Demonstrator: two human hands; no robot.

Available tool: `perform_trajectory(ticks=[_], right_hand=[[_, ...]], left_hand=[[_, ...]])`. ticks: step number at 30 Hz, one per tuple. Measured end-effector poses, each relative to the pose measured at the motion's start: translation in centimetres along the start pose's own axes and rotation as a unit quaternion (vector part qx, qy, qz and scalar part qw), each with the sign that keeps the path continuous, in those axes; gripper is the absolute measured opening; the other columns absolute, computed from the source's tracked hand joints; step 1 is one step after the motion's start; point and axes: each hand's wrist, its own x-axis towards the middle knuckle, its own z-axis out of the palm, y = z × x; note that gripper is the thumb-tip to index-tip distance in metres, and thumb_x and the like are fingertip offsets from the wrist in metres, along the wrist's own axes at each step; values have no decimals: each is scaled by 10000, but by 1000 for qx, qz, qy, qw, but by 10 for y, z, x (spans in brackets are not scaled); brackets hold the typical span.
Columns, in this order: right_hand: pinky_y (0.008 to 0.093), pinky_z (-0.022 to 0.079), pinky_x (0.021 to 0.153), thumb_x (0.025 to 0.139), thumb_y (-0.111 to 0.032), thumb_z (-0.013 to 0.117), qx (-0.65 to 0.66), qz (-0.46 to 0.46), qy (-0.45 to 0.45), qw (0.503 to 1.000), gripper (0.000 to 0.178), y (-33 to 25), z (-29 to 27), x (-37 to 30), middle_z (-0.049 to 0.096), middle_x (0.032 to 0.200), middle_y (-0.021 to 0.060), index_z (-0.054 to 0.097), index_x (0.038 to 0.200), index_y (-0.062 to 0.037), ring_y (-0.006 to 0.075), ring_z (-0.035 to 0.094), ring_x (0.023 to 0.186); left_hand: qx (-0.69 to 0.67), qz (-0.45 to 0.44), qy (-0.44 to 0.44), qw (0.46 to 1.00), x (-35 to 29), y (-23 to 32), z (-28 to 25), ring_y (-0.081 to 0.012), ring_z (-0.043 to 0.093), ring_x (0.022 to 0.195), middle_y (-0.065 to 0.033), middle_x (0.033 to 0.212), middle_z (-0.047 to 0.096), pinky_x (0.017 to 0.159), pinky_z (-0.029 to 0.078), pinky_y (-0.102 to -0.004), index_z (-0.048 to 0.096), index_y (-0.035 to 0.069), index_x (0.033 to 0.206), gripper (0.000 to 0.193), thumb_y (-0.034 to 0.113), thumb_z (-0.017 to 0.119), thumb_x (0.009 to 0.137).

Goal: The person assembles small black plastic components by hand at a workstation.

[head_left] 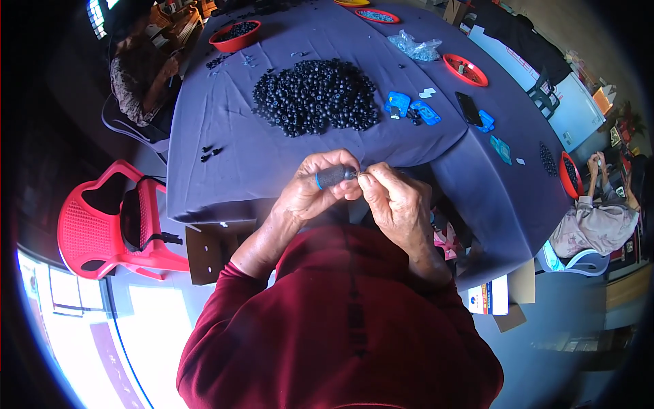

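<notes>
In front of my chest, over the table's near edge, both hands meet fingertip to fingertip. My left hand (pixel 310 184) is closed in a pinch, with a dark grey finger sleeve (pixel 331 177) with a blue rim on one digit. Something small and dark shows at its tip, too small to name. My right hand (pixel 395 198) pinches thumb against forefinger right beside it; what lies between those fingers is hidden. Beyond my hands, a wide heap of small black round parts (pixel 313 95) covers the middle of the purple-grey tablecloth (pixel 225 150).
Red bowls (pixel 235 45) (pixel 466 70) stand farther off, near a clear bag (pixel 415 48) of small pieces. Blue packets (pixel 397 103) and a dark phone (pixel 468 108) lie to the right. A red chair (pixel 112 225) stands left. One person sits far left, another at the right.
</notes>
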Motion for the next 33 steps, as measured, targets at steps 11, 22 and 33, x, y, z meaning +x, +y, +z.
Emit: perform_trajectory(ticks=[11, 22, 33], right_hand=[[265, 477, 521, 866, -99, 518, 31, 16, 7, 999, 146, -1, 0, 1, 651, 687, 38, 543, 754, -9, 174, 631, 586], [300, 458, 487, 843, -131, 557, -56, -7, -29, 998, 147, 4, 9, 3, 617, 650, 105, 531, 751, -19, 229, 618, 568], [222, 379, 482, 864, -120, 542, 76, 29, 23, 996, 147, 1, 6, 2, 506, 584, 40, 555, 795, 9, 82, 469, 504]], left_hand=[[16, 10, -3, 1000, 0, 1, 1, -82, 448, 641, -51, 741, 499, 599, 373, -224, 494, -79, 880, 466, 288, 708, 689], [10, 25, 52, 998, 1, 3, -4, -97, 456, 627, -62, 753, 508, 587, 394, -219, 502, -60, 863, 440, 288, 714, 694], [441, 56, 135, 885, -9, 44, -53, -130, 561, 729, -59, 813, 595, 649, 438, -240, 573, -42, 862, 122, 12, 552, 755]])
